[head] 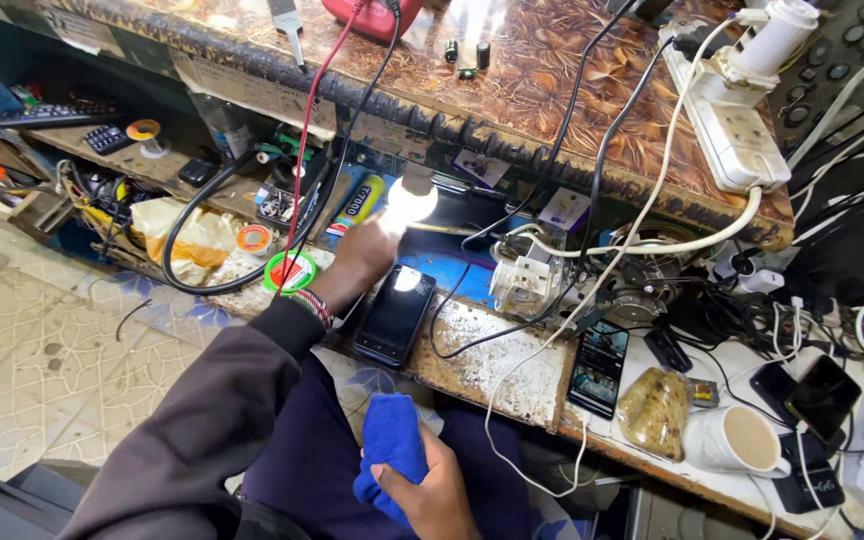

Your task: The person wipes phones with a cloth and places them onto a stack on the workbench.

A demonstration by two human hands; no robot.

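Glowing white bulb (409, 200) in left hand (360, 262)

1. A lit bulb (410, 200) in the left hand (362, 262) is glowing white and blowing out to pure glare.
2. Its reflection is shining on the dark phone screen (395, 315) just below that hand.
3. Daylight is brightening the tiled floor (32, 330) to the left.
4. The wide lens is bending the bench edges; the frame corners are softening slightly.
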